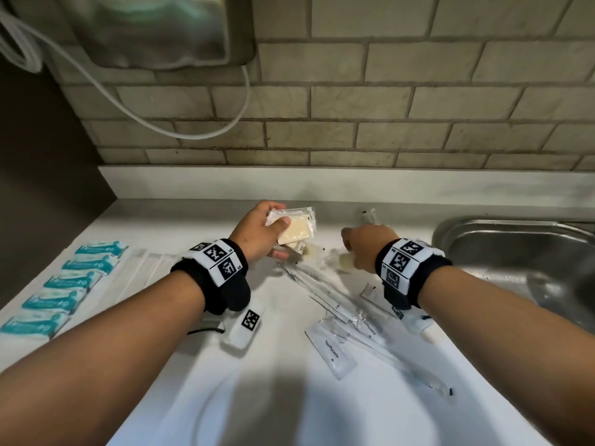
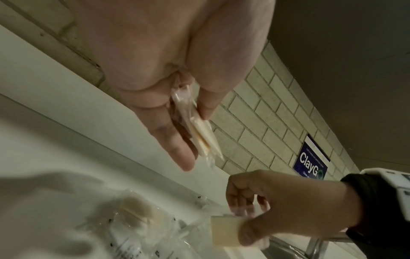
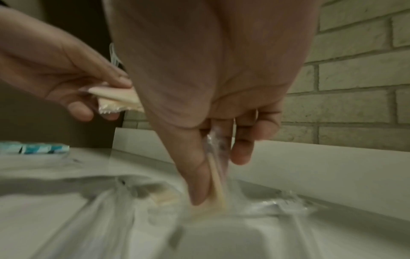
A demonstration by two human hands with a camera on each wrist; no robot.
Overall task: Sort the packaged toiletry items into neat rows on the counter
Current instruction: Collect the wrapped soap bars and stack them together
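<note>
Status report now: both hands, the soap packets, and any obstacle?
Left hand grips stacked soap packets. Right hand pinches another soap packet off the counter. Loose toothpaste sachets lie cluttered nearby.

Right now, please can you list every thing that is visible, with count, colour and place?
teal packets: five, teal and white, in a row at counter's left.
soap bars: at least two, cream in clear wrap, in the left hand's grip.
wrapped soap: one, cream, pinched by the right hand.
toothpaste tube: one, white, front of the loose pile.
sink: one, steel, right.
counter: white.
left hand: holding soaps.
right hand: over the pile.
</note>
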